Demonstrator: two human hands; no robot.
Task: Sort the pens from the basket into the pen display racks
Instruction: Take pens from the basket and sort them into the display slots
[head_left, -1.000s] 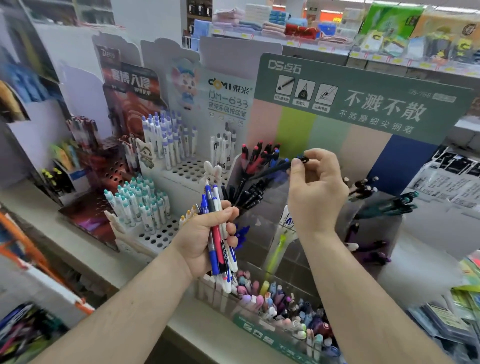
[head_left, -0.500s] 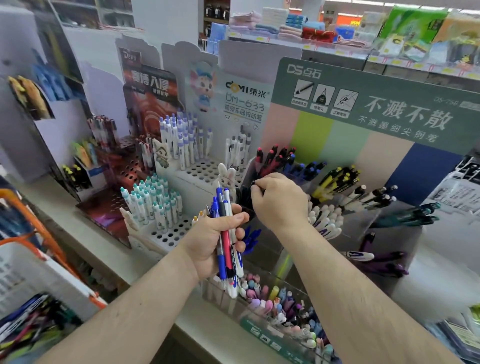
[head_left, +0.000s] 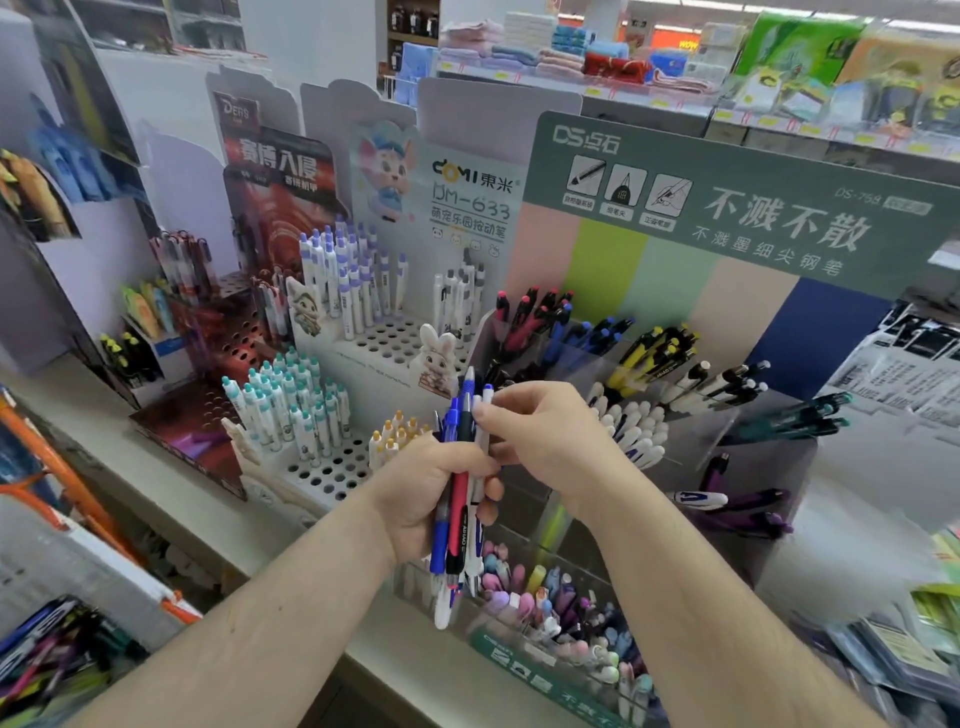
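Note:
My left hand (head_left: 434, 493) grips a bunch of pens (head_left: 457, 525), blue, red, black and white, held upright in front of the racks. My right hand (head_left: 540, 436) reaches across and pinches the top of a white pen (head_left: 483, 415) in that bunch. Behind the hands stands a clear tiered rack (head_left: 649, 364) under a green sign, with red, blue, yellow, white and teal pens in its slots. To the left is a white perforated rack (head_left: 332, 467) with teal-capped and purple-capped pens. The orange-rimmed basket (head_left: 78, 519) sits at the lower left, with several pens (head_left: 47, 649) in it.
A dark red display rack (head_left: 218, 353) stands further left on the counter (head_left: 171, 499). A low clear tray of pastel pens (head_left: 561, 613) sits just below my hands. Purple pens (head_left: 737, 509) lie in the rack's right slots. Packaged goods fill the right edge and the upper shelves.
My right hand put the dark pen it held into the clear rack, then came back to the bunch and took hold of a white pen's top. The view shifted left.

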